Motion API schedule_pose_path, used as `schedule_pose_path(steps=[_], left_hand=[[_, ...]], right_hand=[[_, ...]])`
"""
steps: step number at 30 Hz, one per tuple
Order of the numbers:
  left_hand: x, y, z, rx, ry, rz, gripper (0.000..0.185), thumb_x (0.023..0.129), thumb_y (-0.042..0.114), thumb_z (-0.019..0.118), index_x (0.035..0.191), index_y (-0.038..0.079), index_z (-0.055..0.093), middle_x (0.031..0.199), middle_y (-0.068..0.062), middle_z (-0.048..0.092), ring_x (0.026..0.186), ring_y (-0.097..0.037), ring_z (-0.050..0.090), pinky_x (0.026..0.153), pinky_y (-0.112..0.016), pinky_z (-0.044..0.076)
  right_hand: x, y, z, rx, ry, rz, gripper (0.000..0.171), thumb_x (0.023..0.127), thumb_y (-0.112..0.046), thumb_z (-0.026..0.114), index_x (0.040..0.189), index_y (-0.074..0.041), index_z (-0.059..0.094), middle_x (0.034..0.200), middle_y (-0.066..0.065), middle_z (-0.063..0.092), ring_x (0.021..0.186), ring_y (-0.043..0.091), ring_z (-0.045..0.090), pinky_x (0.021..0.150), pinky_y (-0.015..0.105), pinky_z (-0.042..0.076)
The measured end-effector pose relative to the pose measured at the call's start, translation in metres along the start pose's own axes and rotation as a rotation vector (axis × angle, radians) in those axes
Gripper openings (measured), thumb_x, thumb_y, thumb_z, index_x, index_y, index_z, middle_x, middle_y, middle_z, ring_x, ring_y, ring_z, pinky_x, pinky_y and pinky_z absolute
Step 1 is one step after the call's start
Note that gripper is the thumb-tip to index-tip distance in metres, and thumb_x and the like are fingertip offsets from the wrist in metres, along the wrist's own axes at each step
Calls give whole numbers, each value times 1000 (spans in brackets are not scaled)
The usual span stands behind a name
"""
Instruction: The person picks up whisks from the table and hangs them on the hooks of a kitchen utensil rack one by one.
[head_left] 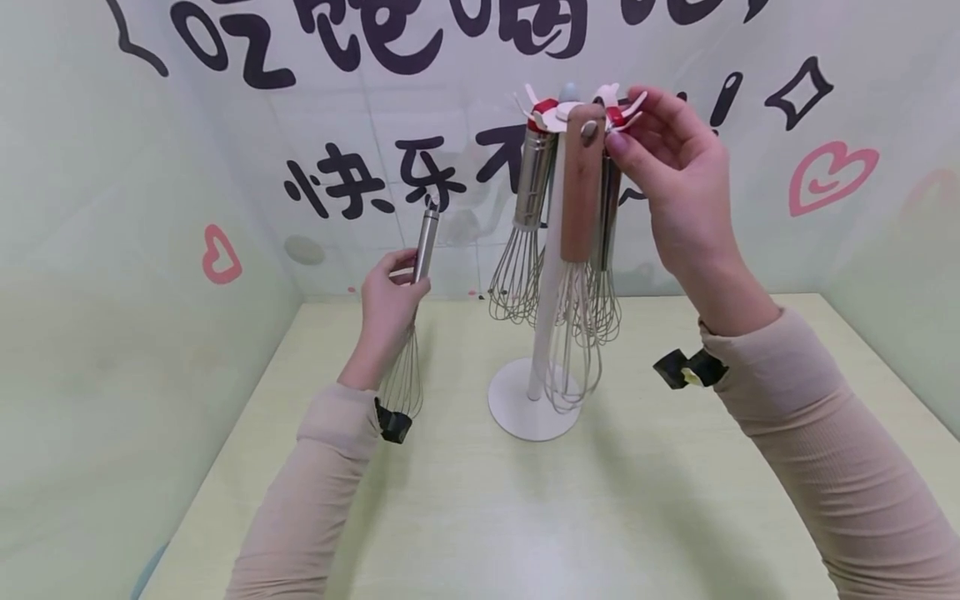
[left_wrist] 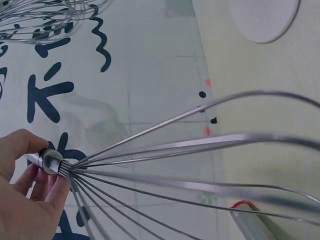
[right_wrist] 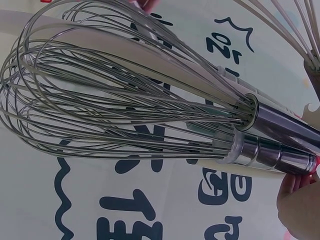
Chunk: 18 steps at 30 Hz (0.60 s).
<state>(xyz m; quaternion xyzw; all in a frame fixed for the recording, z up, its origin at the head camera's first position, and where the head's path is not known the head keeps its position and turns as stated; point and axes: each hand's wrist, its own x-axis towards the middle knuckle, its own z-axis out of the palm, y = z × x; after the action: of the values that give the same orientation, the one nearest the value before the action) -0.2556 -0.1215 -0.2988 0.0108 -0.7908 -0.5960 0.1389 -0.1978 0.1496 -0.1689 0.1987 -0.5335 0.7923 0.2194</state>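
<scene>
Left hand: fingers are curling round the steel handle of a whisk, holding it upright above the table, wires pointing down, left of the stand. Right hand: fingertips are pinching at the white hooks on top of the stand, just beside a wooden-handled whisk hanging there. Two further steel whisks are hanging from the same stand, behind it.

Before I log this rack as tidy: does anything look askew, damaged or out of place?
Only one whisk is off the stand, gripped in the left hand. The hanging whisks look intact; nothing is spilled.
</scene>
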Motion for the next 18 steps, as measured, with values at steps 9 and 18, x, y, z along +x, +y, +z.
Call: schedule_pose_path(steps=[9, 18], left_hand=[[-4, 42, -1, -9, -23, 109, 48, 84, 2, 63, 131, 11, 55, 130, -8, 57, 110, -22, 60, 87, -28, 58], [-17, 74, 5, -97, -60, 192, 48, 83, -1, 65, 129, 10, 57, 128, -7, 58, 107, -19, 59, 92, -25, 57]], right_hand=[[0, 0, 0, 19, 3, 2, 32, 83, 9, 65, 113, -2, 62, 102, 7, 60, 96, 16, 58, 82, 16, 57], [0, 0, 0, 17, 3, 1, 31, 83, 8, 65, 112, -1, 63, 103, 7, 60, 97, 17, 58, 81, 16, 57]])
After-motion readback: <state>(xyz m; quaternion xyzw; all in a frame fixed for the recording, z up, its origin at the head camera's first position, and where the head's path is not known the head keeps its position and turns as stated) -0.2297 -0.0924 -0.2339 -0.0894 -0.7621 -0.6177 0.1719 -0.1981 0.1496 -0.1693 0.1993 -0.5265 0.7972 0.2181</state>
